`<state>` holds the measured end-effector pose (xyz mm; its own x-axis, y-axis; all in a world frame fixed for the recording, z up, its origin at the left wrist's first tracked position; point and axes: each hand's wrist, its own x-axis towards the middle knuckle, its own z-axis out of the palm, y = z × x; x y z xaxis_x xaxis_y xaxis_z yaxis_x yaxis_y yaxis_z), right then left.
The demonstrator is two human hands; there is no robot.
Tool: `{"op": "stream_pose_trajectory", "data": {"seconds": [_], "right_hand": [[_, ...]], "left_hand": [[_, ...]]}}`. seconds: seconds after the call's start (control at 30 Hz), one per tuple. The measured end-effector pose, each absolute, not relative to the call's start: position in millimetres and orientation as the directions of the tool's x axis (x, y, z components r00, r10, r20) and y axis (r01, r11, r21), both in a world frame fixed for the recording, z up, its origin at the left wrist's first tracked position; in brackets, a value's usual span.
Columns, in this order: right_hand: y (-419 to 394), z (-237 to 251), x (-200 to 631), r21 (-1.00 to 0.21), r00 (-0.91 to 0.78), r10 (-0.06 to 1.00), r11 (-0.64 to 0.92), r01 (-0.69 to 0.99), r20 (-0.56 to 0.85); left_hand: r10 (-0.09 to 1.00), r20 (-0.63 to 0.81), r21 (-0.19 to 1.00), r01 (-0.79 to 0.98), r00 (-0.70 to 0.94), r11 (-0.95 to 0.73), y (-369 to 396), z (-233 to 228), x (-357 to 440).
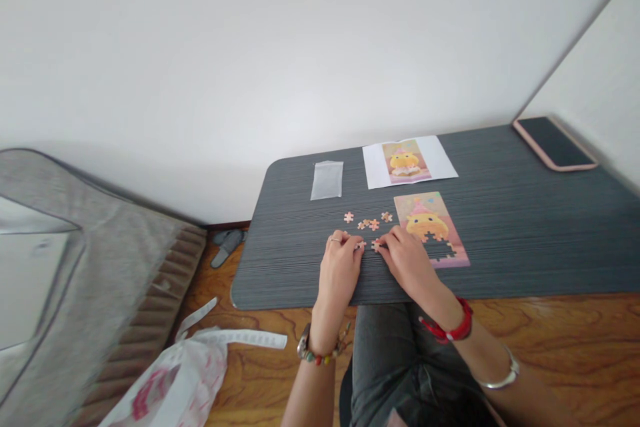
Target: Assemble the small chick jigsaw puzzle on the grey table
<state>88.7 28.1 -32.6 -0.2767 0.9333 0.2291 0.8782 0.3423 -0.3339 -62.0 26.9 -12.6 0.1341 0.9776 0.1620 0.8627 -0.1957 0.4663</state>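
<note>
White wall fills the upper half of your view, and below it a dark grey table point(500, 227) juts out over a wood floor, with your knees tucked under its near edge. Your left hand point(341, 260) and right hand point(407, 260) lie palm-down, close together on the tabletop, fingers curled narrow over two small puzzle pieces point(369, 245) between them; each hand seems to pinch or press one piece against the surface, though the pieces are too small to say whether they are already joined. They sit there, just left of the half-built puzzle point(431, 227), probably so you can try them against each other before carrying them across. That puzzle, a yellow duck on pink, has a ragged gap along its lower edge near your right hand. Just beyond your fingers lies a loose cluster of spare pieces point(369, 220), about five that can be counted, spread flat and face up so each shape can be read. One reference print point(407, 161) of the same duck lies farther back, square to you, likely as a guide. Beside it to the left rests one clear empty bag point(327, 179). One phone point(554, 143) lies at the far right corner, well apart. On the floor to your left are a white plastic bag point(175, 380) and a grey slipper point(227, 245).
</note>
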Motion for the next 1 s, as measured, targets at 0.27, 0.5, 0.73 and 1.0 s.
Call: {"op": "stream_pose_trajectory", "data": {"seconds": [0.27, 0.5, 0.73, 1.0], "right_hand": [[29.9, -33.3, 90.6, -0.309, -0.265, 0.943, 0.317, 0.896, 0.200], [34.8, -28.2, 97.1, -0.339, -0.262, 0.952, 0.301, 0.891, 0.156], [56.0, -11.3, 94.8, -0.238, -0.148, 0.987, 0.160, 0.958, 0.067], [54.2, -15.1, 85.3, -0.270, -0.194, 0.979, 0.205, 0.941, 0.068]], "left_hand": [[0.980, 0.115, 0.462, 0.865, 0.162, -0.197, 26.6, -13.5, -52.1], [0.982, 0.136, 0.440, 0.880, 0.133, -0.180, 32.0, -12.7, -58.6], [0.992, 0.100, 0.430, 0.897, 0.070, -0.107, 37.7, -11.3, -59.6], [0.993, 0.110, 0.390, 0.917, 0.038, -0.078, 50.5, -12.9, -57.6]]}}
